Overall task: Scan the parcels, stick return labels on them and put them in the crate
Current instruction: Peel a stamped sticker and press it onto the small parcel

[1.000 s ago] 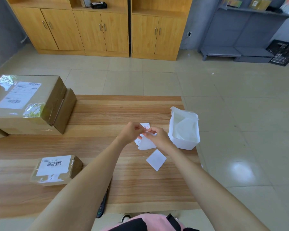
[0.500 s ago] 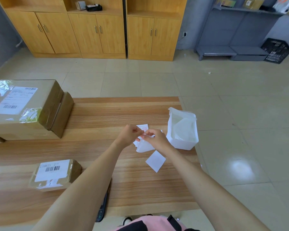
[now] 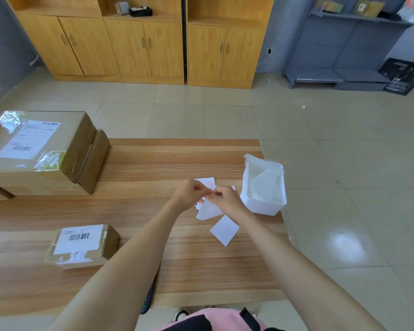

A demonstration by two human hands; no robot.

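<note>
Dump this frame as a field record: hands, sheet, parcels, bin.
left hand: pinches white sheet
right hand: pinches same sheet
white sheet: held above table, lower part curling
small parcel: table near left, barcode label up
large parcel: table far left, untouched
white bin: right table edge, beside hands
loose square: flat on table, nearer than hands

I saw a small brown cardboard parcel (image 3: 81, 244) lying flat at the front left of the surface, with a white barcode label on top. A large, taped brown parcel (image 3: 38, 149) with a shipping label sat at the far left, resting on another brown box (image 3: 93, 161). A curling white label sheet (image 3: 209, 209) was pinched just above the surface between the left hand (image 3: 189, 194) and the right hand (image 3: 227, 199). A red-printed label (image 3: 207, 183) lay just beyond them, and a blank white square (image 3: 224, 230) lay on the near side. A black crate (image 3: 402, 76) stood on the floor, well apart at the far right.
</note>
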